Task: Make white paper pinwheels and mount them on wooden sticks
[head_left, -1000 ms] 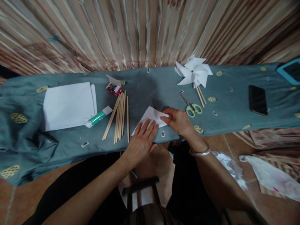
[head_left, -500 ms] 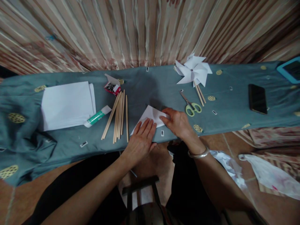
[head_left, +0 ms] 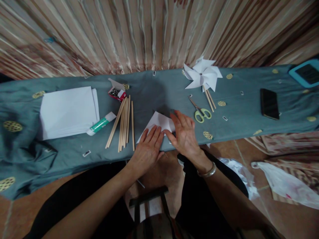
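A folded white paper [head_left: 159, 121] lies on the blue-grey cloth [head_left: 159, 89] near the table's front edge. My left hand [head_left: 147, 150] lies flat on its lower left part, fingers stretched out. My right hand [head_left: 183, 132] rests on its right part with fingers spread and flat. Neither hand grips anything. A silver bangle sits on my right wrist.
Several wooden sticks [head_left: 123, 122] lie left of the paper, with a green glue tube [head_left: 101, 123], a small red box [head_left: 116, 93] and a stack of white sheets [head_left: 67, 112] beyond. Green scissors [head_left: 200, 111], a paper pinwheel [head_left: 202, 73], a black phone [head_left: 269, 103] and a blue tablet [head_left: 305, 73] lie to the right.
My right hand has turned from pressing sideways on the paper's right edge to lying flat with fingers pointing away. My left hand stayed on the paper.
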